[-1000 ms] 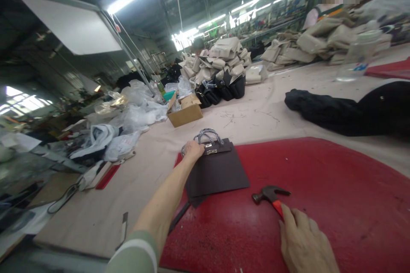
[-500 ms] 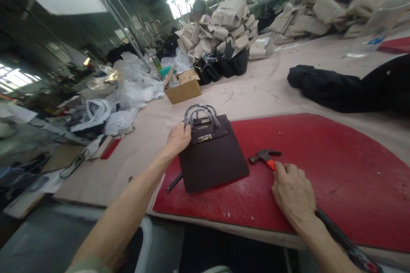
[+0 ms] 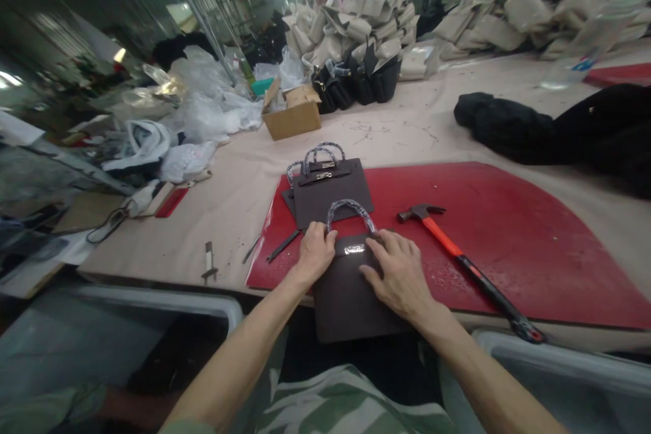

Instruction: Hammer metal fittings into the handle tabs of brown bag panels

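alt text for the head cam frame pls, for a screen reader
Both hands, left hand and right hand, press on a dark brown leather handbag overhanging the near edge of a red work mat. More dark brown handbags lie stacked behind it; an orange-handled claw hammer rests to the right.
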`<state>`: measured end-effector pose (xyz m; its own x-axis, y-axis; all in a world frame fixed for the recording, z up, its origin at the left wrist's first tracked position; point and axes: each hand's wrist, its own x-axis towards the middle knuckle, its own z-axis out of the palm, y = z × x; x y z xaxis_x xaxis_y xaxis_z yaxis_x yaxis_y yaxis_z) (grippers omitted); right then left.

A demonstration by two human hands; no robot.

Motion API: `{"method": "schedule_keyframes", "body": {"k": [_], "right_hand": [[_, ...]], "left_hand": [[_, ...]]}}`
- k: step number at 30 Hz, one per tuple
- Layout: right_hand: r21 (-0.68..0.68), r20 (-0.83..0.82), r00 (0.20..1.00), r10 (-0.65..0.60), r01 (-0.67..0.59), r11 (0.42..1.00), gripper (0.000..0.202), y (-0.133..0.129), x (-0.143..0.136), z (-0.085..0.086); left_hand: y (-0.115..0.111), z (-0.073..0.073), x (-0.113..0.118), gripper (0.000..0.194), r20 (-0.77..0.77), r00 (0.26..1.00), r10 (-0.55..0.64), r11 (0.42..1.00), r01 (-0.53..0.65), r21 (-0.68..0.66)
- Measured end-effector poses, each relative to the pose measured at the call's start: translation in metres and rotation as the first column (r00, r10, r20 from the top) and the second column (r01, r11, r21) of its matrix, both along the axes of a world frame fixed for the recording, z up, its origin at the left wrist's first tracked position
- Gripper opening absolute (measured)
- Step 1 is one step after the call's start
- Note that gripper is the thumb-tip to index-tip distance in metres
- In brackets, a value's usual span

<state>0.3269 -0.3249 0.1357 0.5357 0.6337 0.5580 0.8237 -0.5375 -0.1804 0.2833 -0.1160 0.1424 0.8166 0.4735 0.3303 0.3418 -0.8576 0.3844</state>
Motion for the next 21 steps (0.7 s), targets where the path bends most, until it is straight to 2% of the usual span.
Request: {"method": "schedule_keyframes", "body": {"k": [2,5,9,16,18,21], "right_hand": [[-0.089,0.002,1.0,0.028,-0.028,0.996,0.051,0.014,-0.007,-0.008],[-0.154,0.025,1.0,0.001,0.003,0.988,0.061,0.029,-0.007,-0.014],[-0.163,0.058,0.998,-0.009,0.019,0.986,0.053,0.035,-0.007,-0.012],[-0.124,0.117,0.989,-0.089,0.104,0.987,0.046,0.033,-0.024,-0.018],[-0.133,0.136,0.988,-0.068,0.086,0.987,0.046,0.038,-0.022,-0.019],[-0.133,0.14,0.99,0.029,-0.011,0.991,0.046,0.046,-0.014,-0.02]], "left_hand": [[0.002,-0.008,-0.007,0.013,0.101,0.991,-0.085,0.996,0.082,0.034],[0.005,-0.019,-0.017,0.01,0.153,0.974,-0.167,0.984,0.155,0.082],[0.004,-0.028,-0.032,0.015,0.178,0.96,-0.218,0.974,0.201,0.107],[0.001,-0.032,-0.049,0.02,0.175,0.945,-0.275,0.959,0.256,0.126],[0.001,-0.032,-0.049,0.019,0.184,0.945,-0.271,0.96,0.25,0.13],[0.0,-0.033,-0.047,0.019,0.203,0.941,-0.27,0.96,0.248,0.128]]}}
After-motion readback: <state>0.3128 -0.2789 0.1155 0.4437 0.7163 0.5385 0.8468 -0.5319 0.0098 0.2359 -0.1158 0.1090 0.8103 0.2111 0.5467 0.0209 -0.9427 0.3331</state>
